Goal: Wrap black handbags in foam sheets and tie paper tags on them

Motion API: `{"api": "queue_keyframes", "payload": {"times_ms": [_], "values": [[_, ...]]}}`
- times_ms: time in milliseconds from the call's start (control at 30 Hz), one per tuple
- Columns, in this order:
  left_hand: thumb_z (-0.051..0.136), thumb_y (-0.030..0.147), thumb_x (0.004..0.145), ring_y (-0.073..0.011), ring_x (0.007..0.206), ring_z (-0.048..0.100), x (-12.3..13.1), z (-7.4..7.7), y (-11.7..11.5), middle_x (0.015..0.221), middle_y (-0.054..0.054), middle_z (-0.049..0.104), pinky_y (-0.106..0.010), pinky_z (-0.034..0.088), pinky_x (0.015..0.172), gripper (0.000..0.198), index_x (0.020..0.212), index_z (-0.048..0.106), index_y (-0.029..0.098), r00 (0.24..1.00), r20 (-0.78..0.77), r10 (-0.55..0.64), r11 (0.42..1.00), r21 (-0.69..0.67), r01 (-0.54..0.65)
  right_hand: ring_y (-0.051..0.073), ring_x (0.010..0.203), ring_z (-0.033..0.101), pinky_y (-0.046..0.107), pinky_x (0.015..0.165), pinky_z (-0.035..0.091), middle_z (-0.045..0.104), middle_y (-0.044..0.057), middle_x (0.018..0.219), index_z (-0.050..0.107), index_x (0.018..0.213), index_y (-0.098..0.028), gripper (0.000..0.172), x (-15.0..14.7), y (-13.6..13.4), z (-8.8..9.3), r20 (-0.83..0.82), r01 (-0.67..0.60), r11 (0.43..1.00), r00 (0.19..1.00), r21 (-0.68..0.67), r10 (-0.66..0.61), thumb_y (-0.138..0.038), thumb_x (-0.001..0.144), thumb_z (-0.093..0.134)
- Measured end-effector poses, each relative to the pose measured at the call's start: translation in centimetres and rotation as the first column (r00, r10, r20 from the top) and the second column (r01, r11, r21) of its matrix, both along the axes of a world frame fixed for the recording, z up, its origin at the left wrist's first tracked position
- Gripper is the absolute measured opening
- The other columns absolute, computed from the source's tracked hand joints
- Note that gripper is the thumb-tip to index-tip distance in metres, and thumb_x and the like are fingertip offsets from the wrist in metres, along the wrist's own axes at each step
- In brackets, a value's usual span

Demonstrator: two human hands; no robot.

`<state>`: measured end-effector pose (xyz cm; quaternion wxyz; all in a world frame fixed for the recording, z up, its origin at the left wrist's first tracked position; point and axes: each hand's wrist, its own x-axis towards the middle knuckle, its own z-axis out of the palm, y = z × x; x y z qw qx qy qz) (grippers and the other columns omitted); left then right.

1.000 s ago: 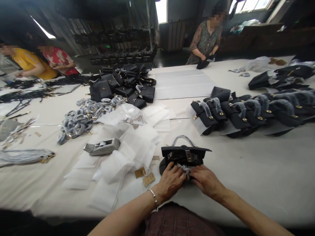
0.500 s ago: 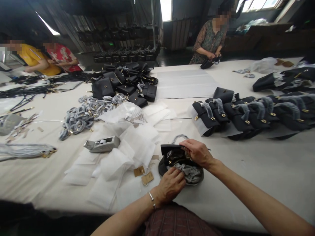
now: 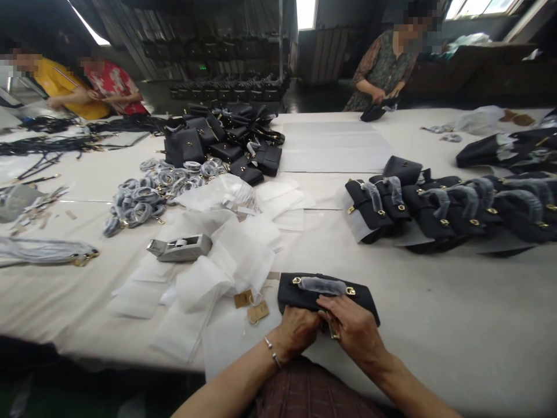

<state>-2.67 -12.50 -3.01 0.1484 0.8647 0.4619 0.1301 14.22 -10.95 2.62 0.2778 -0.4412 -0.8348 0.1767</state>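
A small black handbag (image 3: pixel 304 295) lies on the white table (image 3: pixel 470 325) right in front of me, its flap folded down and its wrapped handle with gold rings on top. My left hand (image 3: pixel 298 331) grips the bag's near left edge with curled fingers. My right hand (image 3: pixel 354 331) presses on the flap at its gold clasp, fingers closed around it. Two brown paper tags (image 3: pixel 252 307) lie just left of the bag beside a heap of white foam pouches (image 3: pixel 226 255).
A grey tape dispenser (image 3: pixel 180 247) sits to the left. Coiled wrapped straps (image 3: pixel 152 188) and a pile of black bags (image 3: pixel 226 142) lie further back. A row of finished black bags (image 3: pixel 435 206) lines the right side. Three other people work at the far edges.
The open bag with grey stuffing showing has been closed: the flap now lies down and the handle rests on top. My right hand came down from the raised flap to the clasp.
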Motion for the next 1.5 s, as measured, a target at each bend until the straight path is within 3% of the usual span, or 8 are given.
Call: {"api": "queue_keyframes", "payload": {"times_ms": [200, 400, 567, 800, 1000, 1133, 1300, 1500], "values": [[0.050, 0.029, 0.095, -0.0206, 0.076, 0.067, 0.0, 2.4, 1.8, 0.086, -0.005, 0.074, -0.030, 0.048, 0.068, 0.022, 0.093, 0.071, 0.021, 0.997, 0.075, 0.024, 0.975, -0.221, -0.007, 0.023, 0.095, 0.069, 0.037, 0.088, 0.053, 0.075, 0.006, 0.105, 0.070, 0.109, -0.023, 0.026, 1.0, 0.7, -2.2, 0.059, 0.085, 0.991, 0.995, -0.107, -0.079, -0.033, 0.097, 0.049], [0.063, 0.040, 0.089, -0.0244, 0.093, 0.064, 1.1, 0.3, 7.2, 0.093, -0.005, 0.073, -0.039, 0.045, 0.087, 0.020, 0.095, 0.070, 0.022, 0.988, 0.003, 0.153, 0.965, -0.216, -0.149, 0.023, 0.093, 0.068, 0.038, 0.087, 0.050, 0.075, 0.007, 0.104, 0.070, 0.103, -0.020, 0.028, 0.6, 4.4, -7.3, 0.116, 0.350, 0.927, 0.935, -0.133, -0.336, -0.034, 0.097, 0.046], [0.067, 0.036, 0.086, -0.0254, 0.100, 0.058, 1.2, -0.4, 7.0, 0.103, -0.008, 0.066, -0.041, 0.046, 0.090, 0.025, 0.103, 0.062, 0.018, 0.948, 0.083, 0.307, 0.951, -0.078, -0.301, 0.022, 0.093, 0.066, 0.034, 0.082, 0.045, 0.074, 0.006, 0.101, 0.068, 0.105, -0.020, 0.025, 0.5, 5.4, -8.7, 0.135, 0.335, 0.939, 0.937, -0.081, -0.323, -0.026, 0.096, 0.045], [0.050, 0.057, 0.093, -0.0279, 0.144, 0.031, -2.1, -1.7, 2.1, 0.152, -0.011, 0.042, -0.050, 0.024, 0.118, 0.066, 0.146, 0.036, 0.020, 0.999, 0.031, -0.022, 1.000, 0.011, 0.021, 0.022, 0.092, 0.062, 0.033, 0.081, 0.040, 0.072, 0.008, 0.100, 0.067, 0.104, -0.021, 0.023, 0.9, 4.5, -10.1, 0.163, 0.283, 0.959, 0.946, -0.004, -0.278, -0.024, 0.095, 0.046], [0.044, 0.063, 0.093, -0.0310, 0.130, 0.050, -1.4, -3.2, 5.0, 0.141, -0.017, 0.054, -0.050, 0.036, 0.113, 0.069, 0.140, 0.045, 0.013, 0.999, 0.030, 0.046, 0.951, -0.309, -0.035, 0.023, 0.089, 0.062, 0.035, 0.078, 0.041, 0.071, 0.007, 0.097, 0.065, 0.105, -0.020, 0.024, 0.7, 5.9, -11.4, 0.163, 0.235, 0.968, 0.955, 0.089, -0.247, -0.019, 0.093, 0.043], [0.047, 0.049, 0.097, -0.0259, 0.125, 0.055, -1.3, -3.4, 5.9, 0.134, -0.012, 0.061, -0.044, 0.040, 0.111, 0.050, 0.134, 0.052, 0.016, 0.981, 0.179, 0.078, 0.960, -0.278, -0.026, 0.023, 0.093, 0.063, 0.035, 0.079, 0.044, 0.071, 0.006, 0.101, 0.063, 0.109, -0.021, 0.027, 1.7, 6.6, -12.8, 0.146, 0.194, 0.975, 0.967, 0.111, -0.210, -0.021, 0.093, 0.041], [0.048, 0.029, 0.098, -0.0171, 0.118, 0.059, -7.7, -1.6, 3.1, 0.127, -0.007, 0.065, -0.032, 0.048, 0.104, 0.024, 0.114, 0.065, 0.021, 0.883, 0.385, 0.270, 0.957, -0.006, -0.290, 0.026, 0.095, 0.065, 0.039, 0.080, 0.046, 0.071, 0.007, 0.104, 0.063, 0.111, -0.022, 0.031, 3.2, 6.4, -14.2, 0.152, 0.178, 0.975, 0.969, 0.131, -0.197, -0.031, 0.095, 0.039], [0.062, 0.029, 0.088, -0.0319, 0.143, 0.033, -21.6, 0.7, -2.5, 0.148, -0.017, 0.044, -0.056, 0.032, 0.115, 0.058, 0.141, 0.042, 0.017, 0.710, 0.116, 0.695, 0.638, 0.357, -0.682, 0.030, 0.099, 0.065, 0.044, 0.081, 0.047, 0.071, 0.010, 0.106, 0.064, 0.113, -0.021, 0.039, 4.3, 7.1, -15.8, 0.167, 0.174, 0.981, 0.968, 0.085, -0.186, -0.042, 0.092, 0.039]]}}
